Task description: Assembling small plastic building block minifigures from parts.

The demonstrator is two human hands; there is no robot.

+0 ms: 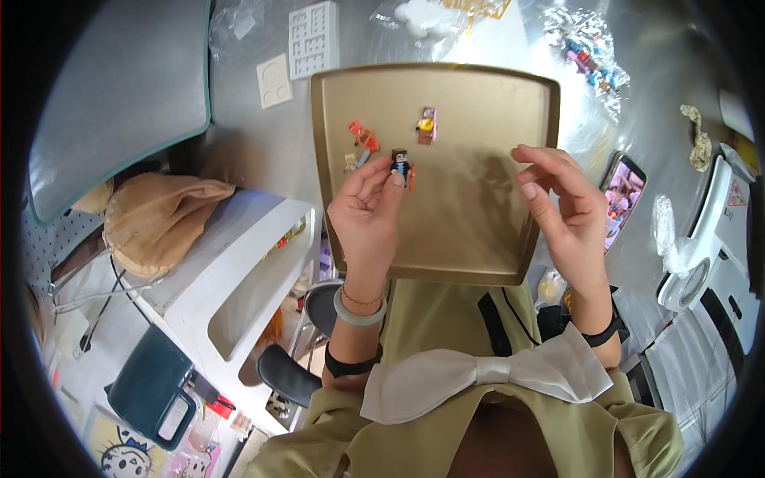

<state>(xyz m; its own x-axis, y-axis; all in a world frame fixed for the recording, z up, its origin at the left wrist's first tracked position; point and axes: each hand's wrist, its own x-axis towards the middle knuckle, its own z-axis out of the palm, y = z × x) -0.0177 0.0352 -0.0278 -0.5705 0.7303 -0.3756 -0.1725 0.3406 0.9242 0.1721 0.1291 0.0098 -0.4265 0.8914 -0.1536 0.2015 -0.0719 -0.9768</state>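
Tray [466, 231]: L hand [366, 213] pinching fig. [400, 164], R hand [570, 210] half-curled.

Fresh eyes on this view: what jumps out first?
Probably the big white bow, low in the picture. Above it in the view sits the gold tray, over which the left hand pinches a small dark figurine. The right hand, open, reaches across the tray's right edge.

At least three toy figures [401, 166] [426, 126] [364, 135], one tray [454, 231], one phone [623, 195], two white slabs [314, 40] [275, 82], one bow [492, 370]
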